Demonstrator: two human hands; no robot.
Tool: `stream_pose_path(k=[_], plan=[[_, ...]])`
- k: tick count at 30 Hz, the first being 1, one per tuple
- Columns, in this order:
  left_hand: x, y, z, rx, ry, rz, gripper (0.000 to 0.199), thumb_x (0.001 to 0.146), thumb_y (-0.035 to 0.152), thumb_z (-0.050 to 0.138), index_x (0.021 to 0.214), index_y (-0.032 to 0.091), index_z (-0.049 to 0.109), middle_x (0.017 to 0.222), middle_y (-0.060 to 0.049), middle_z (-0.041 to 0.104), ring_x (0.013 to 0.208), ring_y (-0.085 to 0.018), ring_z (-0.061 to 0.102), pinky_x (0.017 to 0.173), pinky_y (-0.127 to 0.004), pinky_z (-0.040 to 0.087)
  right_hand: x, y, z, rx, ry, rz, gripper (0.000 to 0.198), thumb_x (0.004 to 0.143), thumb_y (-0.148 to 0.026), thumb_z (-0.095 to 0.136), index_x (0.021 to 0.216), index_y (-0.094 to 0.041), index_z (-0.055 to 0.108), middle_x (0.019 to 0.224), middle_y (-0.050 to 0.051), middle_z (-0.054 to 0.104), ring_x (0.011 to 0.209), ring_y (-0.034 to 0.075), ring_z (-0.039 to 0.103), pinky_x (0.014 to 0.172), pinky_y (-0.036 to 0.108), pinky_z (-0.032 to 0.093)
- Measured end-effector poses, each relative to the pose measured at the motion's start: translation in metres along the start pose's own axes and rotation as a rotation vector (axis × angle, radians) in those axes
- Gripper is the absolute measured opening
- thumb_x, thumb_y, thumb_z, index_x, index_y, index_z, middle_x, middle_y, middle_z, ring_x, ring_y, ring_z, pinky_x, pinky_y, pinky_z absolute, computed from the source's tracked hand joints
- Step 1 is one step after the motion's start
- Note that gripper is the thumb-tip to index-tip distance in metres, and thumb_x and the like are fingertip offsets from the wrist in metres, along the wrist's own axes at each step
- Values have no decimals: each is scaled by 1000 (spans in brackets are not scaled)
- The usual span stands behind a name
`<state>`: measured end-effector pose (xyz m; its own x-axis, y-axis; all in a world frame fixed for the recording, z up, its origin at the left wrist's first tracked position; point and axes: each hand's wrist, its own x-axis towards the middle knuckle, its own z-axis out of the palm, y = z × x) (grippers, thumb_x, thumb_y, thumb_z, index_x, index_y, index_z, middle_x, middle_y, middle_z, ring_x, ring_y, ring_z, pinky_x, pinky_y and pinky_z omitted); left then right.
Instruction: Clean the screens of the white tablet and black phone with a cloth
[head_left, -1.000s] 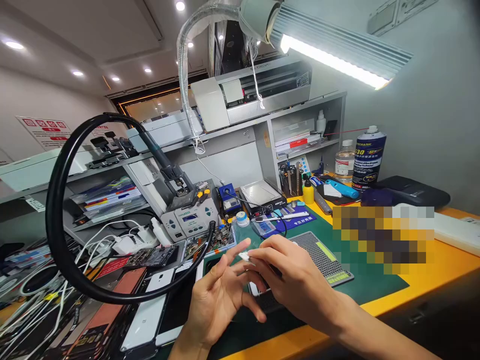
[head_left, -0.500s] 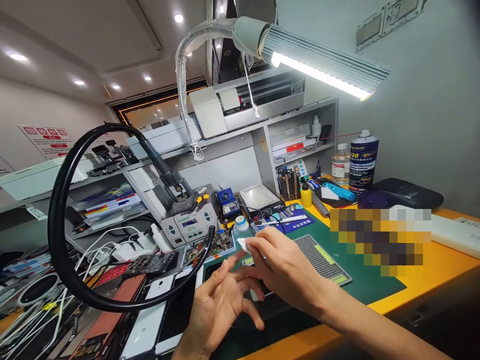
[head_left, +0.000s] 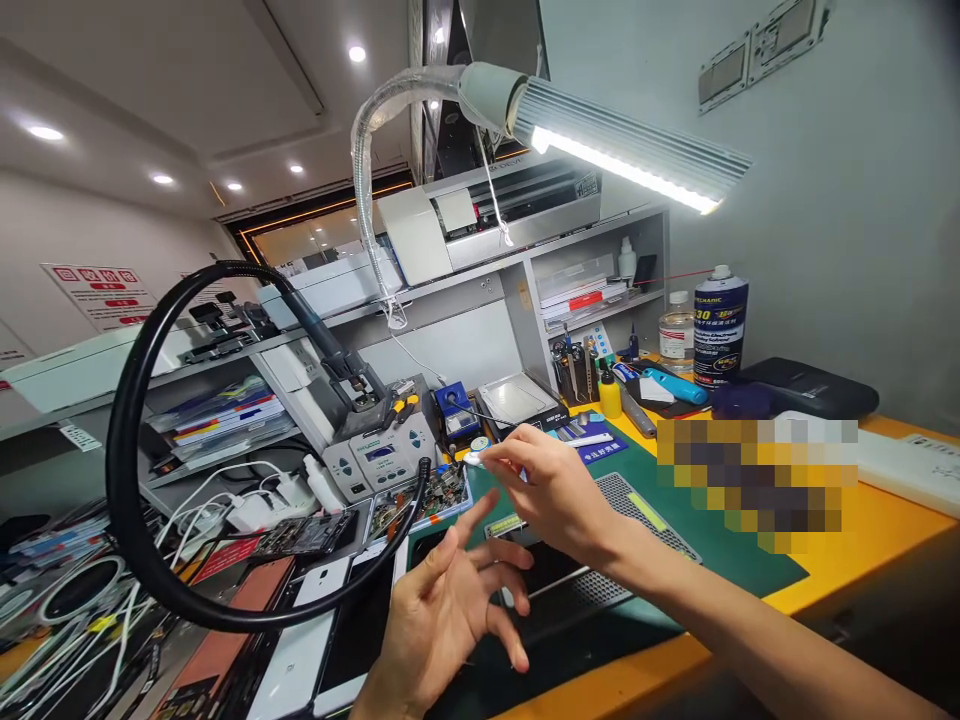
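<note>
My right hand pinches a small white wad, perhaps tissue or cotton, between thumb and fingertips. The wad is at the top of a small bottle with a blue-rimmed cap; whether they touch I cannot tell. Palm up and fingers spread, my left hand is empty and lower, just left of the right hand. Beneath the hands, a dark flat device lies partly hidden on the green mat. A perforated grey plate with yellow-green strips is partly behind my right forearm.
A thick black hose loops across the left side, in front of white phones. A rework station and a tray of circuit boards stand behind. A spray can is at the back right. A lamp hangs overhead.
My right hand has moved up and slightly left with the white wad, away from the left fingertips to the bottle top. My left hand stays open. The view has shifted slightly.
</note>
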<state>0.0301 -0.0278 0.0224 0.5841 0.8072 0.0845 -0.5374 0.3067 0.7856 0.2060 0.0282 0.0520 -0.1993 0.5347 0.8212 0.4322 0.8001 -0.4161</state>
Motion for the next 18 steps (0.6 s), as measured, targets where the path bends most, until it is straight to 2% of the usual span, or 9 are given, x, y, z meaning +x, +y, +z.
stream_pose_path(k=[3, 5, 7, 9, 11, 13, 16, 18], plan=[[1, 0, 1, -10, -11, 22, 50, 103, 44, 35, 145, 20, 47, 103, -16, 68, 84, -26, 67, 55, -38, 62, -8, -11, 2, 29, -47, -6, 18, 97, -12, 54, 96, -17, 70, 85, 4, 61, 65, 12, 58, 55, 22, 50], [2, -1, 2, -30, -31, 31, 45, 104, 43, 33, 133, 20, 58, 101, -14, 68, 84, -25, 67, 55, -37, 63, -19, -20, 3, 107, -141, 35, 21, 100, -16, 49, 103, -18, 69, 90, 3, 59, 52, 6, 52, 40, 16, 43], [2, -1, 2, -40, -39, 33, 43, 104, 42, 32, 125, 19, 62, 100, -14, 67, 83, -23, 67, 54, -36, 63, -25, -25, 3, 153, -190, 70, 22, 101, -18, 48, 107, -19, 69, 92, 3, 57, 47, 4, 47, 34, 13, 37], [1, -2, 2, -26, -24, 29, 45, 104, 43, 31, 130, 20, 60, 99, -14, 66, 82, -24, 66, 53, -36, 62, -22, -22, 4, 95, -126, 29, 19, 99, -16, 51, 102, -19, 70, 88, 3, 59, 54, 7, 53, 42, 16, 44], [1, -2, 1, -5, 6, 22, 49, 104, 45, 32, 142, 20, 50, 100, -14, 66, 82, -24, 66, 53, -36, 62, -12, -14, 4, 5, -23, -31, 17, 97, -12, 54, 95, -18, 71, 84, 4, 61, 67, 13, 59, 58, 23, 51], [0, -1, 1, 10, 24, 10, 54, 103, 45, 34, 150, 20, 41, 102, -16, 66, 82, -25, 66, 53, -36, 61, -1, -4, 5, -26, 29, -41, 17, 96, -10, 55, 93, -17, 70, 84, 5, 62, 74, 15, 60, 67, 27, 51], [0, 0, 1, 23, 35, 12, 56, 103, 45, 35, 152, 19, 37, 103, -16, 66, 82, -25, 66, 53, -36, 61, 3, 1, 7, -20, 34, -43, 17, 97, -11, 55, 94, -17, 71, 85, 5, 63, 74, 15, 60, 68, 27, 50], [2, 0, 2, 28, 49, 33, 52, 104, 45, 33, 148, 20, 44, 101, -15, 66, 82, -25, 66, 53, -36, 61, -3, -3, 8, -8, 9, -63, 17, 96, -10, 55, 95, -16, 71, 84, 5, 63, 73, 15, 59, 65, 26, 50]])
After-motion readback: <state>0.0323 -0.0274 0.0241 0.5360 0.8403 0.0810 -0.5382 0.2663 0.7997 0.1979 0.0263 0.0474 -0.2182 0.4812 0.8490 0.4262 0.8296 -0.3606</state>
